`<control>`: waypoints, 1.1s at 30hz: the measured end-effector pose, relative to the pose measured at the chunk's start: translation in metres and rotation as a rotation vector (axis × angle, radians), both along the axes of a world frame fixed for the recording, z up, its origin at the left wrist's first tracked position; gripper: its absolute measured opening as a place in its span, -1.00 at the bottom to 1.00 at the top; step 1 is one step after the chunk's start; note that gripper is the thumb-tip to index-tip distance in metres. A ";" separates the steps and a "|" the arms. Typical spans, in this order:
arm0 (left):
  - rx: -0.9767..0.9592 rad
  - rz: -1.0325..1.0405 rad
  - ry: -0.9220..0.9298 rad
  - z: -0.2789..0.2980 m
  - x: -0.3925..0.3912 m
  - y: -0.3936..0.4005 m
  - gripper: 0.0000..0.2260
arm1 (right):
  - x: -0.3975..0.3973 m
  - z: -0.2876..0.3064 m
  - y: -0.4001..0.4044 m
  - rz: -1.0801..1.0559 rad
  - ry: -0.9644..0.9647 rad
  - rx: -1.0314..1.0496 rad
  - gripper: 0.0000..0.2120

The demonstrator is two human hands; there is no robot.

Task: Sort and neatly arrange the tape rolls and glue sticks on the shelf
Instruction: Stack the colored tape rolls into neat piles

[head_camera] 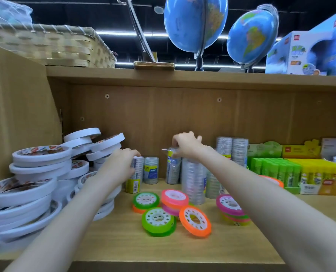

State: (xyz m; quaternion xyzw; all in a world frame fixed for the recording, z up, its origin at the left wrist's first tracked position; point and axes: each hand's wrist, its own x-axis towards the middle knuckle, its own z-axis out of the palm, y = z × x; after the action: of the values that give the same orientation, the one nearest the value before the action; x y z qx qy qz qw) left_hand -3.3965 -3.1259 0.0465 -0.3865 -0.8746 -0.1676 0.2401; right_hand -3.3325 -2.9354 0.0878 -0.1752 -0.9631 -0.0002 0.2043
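Observation:
Both my hands reach into the wooden shelf [124, 244]. My left hand [122, 163] grips the top of an upright clear tape tube [134, 183] with a yellow label. My right hand [184, 144] pinches the top of another clear tape tube [172, 171] standing at the back. A short tape tube [151, 169] stands between them. White tape rolls [39, 173] are piled at the left. Neon green, pink and orange tape rolls [173, 209] lie loose at the front. Boxes of green and yellow glue sticks [292, 173] sit at the right.
More clear tape tubes [232, 150] stand against the back panel, and taller ones [194, 181] under my right forearm. The shelf above carries two globes [194, 26], a woven basket [51, 46] and a boxed globe [310, 52].

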 end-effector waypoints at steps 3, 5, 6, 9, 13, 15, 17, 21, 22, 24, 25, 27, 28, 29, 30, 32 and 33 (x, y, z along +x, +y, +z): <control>-0.001 0.012 -0.007 0.002 -0.005 -0.003 -0.69 | 0.004 0.000 0.001 -0.013 -0.009 -0.002 -0.65; -0.004 -0.001 0.003 0.003 -0.008 -0.004 -0.76 | 0.008 0.003 0.002 0.049 0.016 -0.076 -0.68; 0.000 -0.020 0.003 0.005 -0.010 -0.004 -0.80 | 0.010 0.004 0.003 0.085 0.019 -0.097 -0.71; 0.076 -0.099 -0.046 0.016 -0.009 -0.002 -0.85 | 0.012 0.006 0.010 0.174 -0.004 -0.083 -0.83; 0.086 -0.166 -0.049 0.030 -0.002 0.019 -0.80 | 0.012 0.004 0.016 0.159 0.005 -0.067 -0.76; 0.022 -0.153 -0.023 0.027 -0.001 0.034 -0.78 | 0.010 0.003 0.017 0.174 0.008 -0.075 -0.74; -0.020 -0.133 0.005 0.021 -0.001 0.050 -0.76 | 0.010 0.004 0.019 0.170 0.007 -0.076 -0.75; -0.098 -0.111 0.046 0.014 -0.003 0.074 -0.72 | 0.014 0.008 0.024 0.162 -0.035 -0.072 -0.74; -0.113 -0.104 0.060 0.013 -0.004 0.078 -0.71 | 0.016 0.009 0.025 0.165 -0.040 -0.068 -0.73; -0.127 -0.099 0.089 0.010 -0.007 0.082 -0.73 | 0.018 0.010 0.027 0.177 -0.044 -0.067 -0.72; -0.131 -0.101 0.110 0.008 -0.008 0.083 -0.74 | 0.019 0.011 0.028 0.183 -0.042 -0.068 -0.71; -0.145 -0.102 0.151 0.005 -0.009 0.084 -0.74 | 0.020 0.010 0.030 0.190 -0.036 -0.081 -0.70; -0.147 -0.102 0.166 0.004 -0.009 0.085 -0.74 | 0.019 0.010 0.030 0.192 -0.034 -0.087 -0.69; -0.143 -0.098 0.172 0.003 -0.010 0.087 -0.75 | 0.018 0.009 0.030 0.193 -0.035 -0.091 -0.70; -0.135 -0.092 0.175 0.002 -0.010 0.088 -0.75 | 0.016 0.009 0.029 0.195 -0.037 -0.092 -0.70; -0.122 -0.087 0.185 -0.002 -0.010 0.093 -0.76 | 0.013 0.007 0.029 0.197 -0.034 -0.089 -0.71; -0.111 -0.092 0.185 -0.005 -0.011 0.096 -0.77 | 0.012 0.007 0.029 0.199 -0.030 -0.091 -0.70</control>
State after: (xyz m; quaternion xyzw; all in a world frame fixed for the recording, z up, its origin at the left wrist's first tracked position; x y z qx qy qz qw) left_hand -3.4076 -3.0302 0.0419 -0.4525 -0.8380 -0.0935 0.2903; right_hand -3.3207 -2.9059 0.0949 -0.0878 -0.9777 0.0613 0.1806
